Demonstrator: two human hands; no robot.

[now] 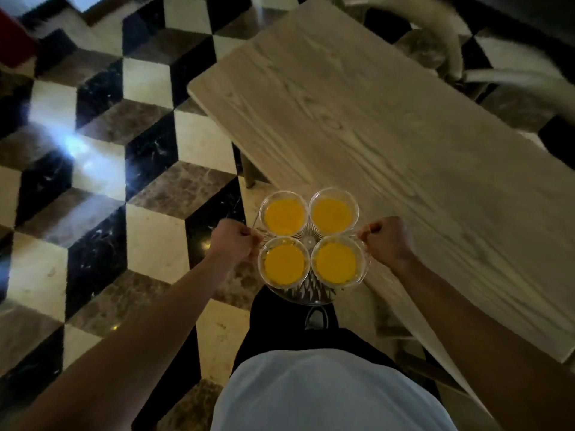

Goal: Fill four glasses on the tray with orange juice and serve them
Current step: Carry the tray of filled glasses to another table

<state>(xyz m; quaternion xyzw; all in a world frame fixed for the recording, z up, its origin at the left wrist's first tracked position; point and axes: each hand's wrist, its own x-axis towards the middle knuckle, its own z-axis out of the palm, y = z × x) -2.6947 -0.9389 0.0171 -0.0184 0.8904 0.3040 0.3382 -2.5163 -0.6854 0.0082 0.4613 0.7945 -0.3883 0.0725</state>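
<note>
A round cut-glass tray (311, 295) is held in the air in front of the person's body, above the patterned floor (102, 169) and just beside the near long edge of a pale wooden table (389, 119). The tray's far right part overlaps that edge in the view; whether it touches the table cannot be told. The whole table top is seen bare, with open room along its length; open floor lies to the left of the tray. Chair parts (441, 42) are seen past the table's far edge.

Four glasses (283, 216) are set on the tray in a square, rims touching or nearly so, two at the far side and two at the near side. Each is filled with orange juice (335, 262) to well below the rim.

The tray is gripped at its opposite side edges. The left hand (231, 241) is closed into a fist on the left edge, and the right hand (387, 239) is closed in the same way on the right edge, fingers curled under.
</note>
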